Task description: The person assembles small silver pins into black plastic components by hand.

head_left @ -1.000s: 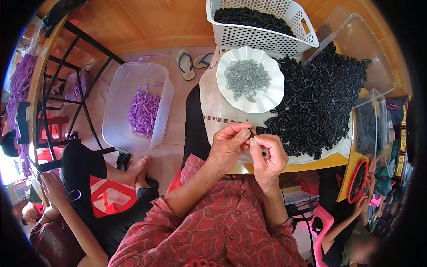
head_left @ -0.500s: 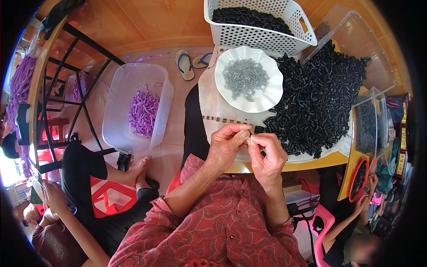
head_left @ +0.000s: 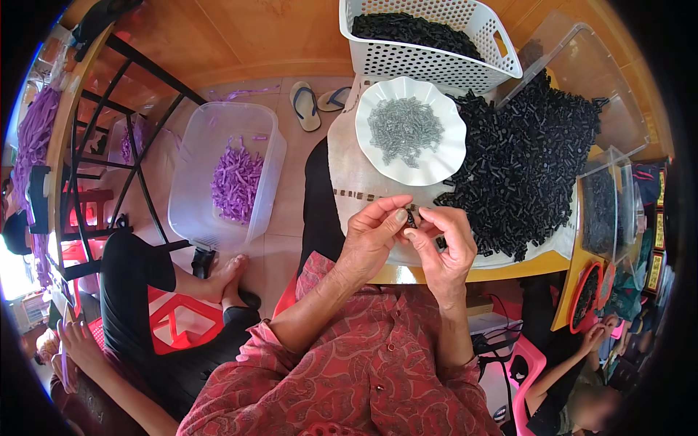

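My left hand pinches a small black plastic piece between thumb and forefinger, above the near edge of the table. Close beside it, my right hand has its thumb and forefinger at the piece's other side. A bit of black also shows within the curled fingers of the right hand. Beyond my hands, a white scalloped plate holds many small silvery pieces that look like springs. To its right spreads a large heap of short black plastic pieces on a pale cloth.
A white perforated basket of black pieces stands behind the plate. Clear bins sit at the right. On the floor at left, a translucent tub holds purple strips, near sandals. Co-workers sit at both sides.
My fingertips have moved apart slightly, and the black piece between them shows more clearly. The right hand has shifted a little right. At left, the co-worker's hand has moved lower.
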Demonstrator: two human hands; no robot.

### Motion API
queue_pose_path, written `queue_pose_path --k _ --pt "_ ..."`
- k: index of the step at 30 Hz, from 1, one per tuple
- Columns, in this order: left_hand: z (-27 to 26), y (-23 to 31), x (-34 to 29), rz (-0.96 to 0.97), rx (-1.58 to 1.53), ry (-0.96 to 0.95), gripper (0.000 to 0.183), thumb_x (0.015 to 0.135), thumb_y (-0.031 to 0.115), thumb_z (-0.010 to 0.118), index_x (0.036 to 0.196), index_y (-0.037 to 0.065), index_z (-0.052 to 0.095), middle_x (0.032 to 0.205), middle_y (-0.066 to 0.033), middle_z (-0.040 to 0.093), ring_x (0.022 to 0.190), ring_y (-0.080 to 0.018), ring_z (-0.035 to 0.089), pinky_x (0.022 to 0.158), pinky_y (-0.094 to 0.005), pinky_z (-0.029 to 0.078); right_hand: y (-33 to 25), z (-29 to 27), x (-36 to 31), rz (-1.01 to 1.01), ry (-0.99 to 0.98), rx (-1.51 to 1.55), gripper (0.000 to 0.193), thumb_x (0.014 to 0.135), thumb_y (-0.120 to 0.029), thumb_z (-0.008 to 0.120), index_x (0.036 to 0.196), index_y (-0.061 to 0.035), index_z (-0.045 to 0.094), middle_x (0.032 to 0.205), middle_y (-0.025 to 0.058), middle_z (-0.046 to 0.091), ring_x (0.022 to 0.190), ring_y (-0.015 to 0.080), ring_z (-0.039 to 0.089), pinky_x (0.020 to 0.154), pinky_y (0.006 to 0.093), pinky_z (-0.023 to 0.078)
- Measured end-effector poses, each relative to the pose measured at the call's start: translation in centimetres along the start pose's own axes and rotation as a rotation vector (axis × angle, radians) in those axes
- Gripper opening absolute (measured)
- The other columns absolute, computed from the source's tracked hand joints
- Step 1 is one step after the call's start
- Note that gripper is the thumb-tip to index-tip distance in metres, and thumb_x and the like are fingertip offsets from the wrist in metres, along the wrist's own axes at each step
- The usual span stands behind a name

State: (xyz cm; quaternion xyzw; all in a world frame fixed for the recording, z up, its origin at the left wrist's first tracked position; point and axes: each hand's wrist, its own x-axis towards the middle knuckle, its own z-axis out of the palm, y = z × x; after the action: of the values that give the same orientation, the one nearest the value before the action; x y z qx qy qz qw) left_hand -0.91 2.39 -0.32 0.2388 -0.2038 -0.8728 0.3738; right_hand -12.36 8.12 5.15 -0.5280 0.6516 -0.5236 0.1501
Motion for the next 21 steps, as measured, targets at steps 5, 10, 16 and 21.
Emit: queue_pose_path --k 5,10,16,21 --pt "-0.3 -0.2 0.2 0.033 0.012 -0.056 0.032 0.095 0.005 0.053 0.128 0.003 0.053 0.096 -0.0037 0.065 0.084 -0.0092 0.059 0.07 -0.0233 0.048 0.4 -0.2 0.4 -0.048 -0.08 -0.014 0.041 0.072 0.002 0.075 0.111 -0.0018 0.064 0.101 0.0099 0.065 0.086 0.0189 0.061 0.071 0.0291 0.052" --pt "-0.3 -0.4 0.2 0.056 0.014 -0.041 0.034 0.095 0.004 0.053 0.129 0.004 0.052 0.095 -0.0041 0.065 0.084 -0.0095 0.06 0.07 -0.0236 0.048 1.1 0.0 0.0 0.001 -0.119 0.058 0.042 0.073 0.002 0.073 0.114 -0.0013 0.063 0.107 0.0099 0.066 0.087 0.0193 0.06 0.076 0.0294 0.05" --pt "-0.4 -0.3 0.2 0.067 0.018 -0.084 0.034 0.095 0.004 0.054 0.129 0.003 0.052 0.096 -0.0059 0.065 0.083 -0.0095 0.059 0.069 -0.0232 0.047 1.0 0.1 -0.2 0.124 -0.111 0.187 0.044 0.073 0.004 0.072 0.116 -0.0023 0.064 0.106 0.0087 0.066 0.085 0.0172 0.058 0.077 0.0277 0.049" --pt "-0.4 -0.2 0.2 0.048 0.025 -0.076 0.035 0.095 0.004 0.054 0.13 0.003 0.051 0.097 -0.0071 0.065 0.083 -0.0092 0.059 0.069 -0.0228 0.047 1.1 0.0 -0.2 0.115 -0.145 0.192 0.043 0.072 0.006 0.071 0.114 -0.0026 0.065 0.105 0.0081 0.066 0.083 0.0164 0.058 0.077 0.0265 0.049"
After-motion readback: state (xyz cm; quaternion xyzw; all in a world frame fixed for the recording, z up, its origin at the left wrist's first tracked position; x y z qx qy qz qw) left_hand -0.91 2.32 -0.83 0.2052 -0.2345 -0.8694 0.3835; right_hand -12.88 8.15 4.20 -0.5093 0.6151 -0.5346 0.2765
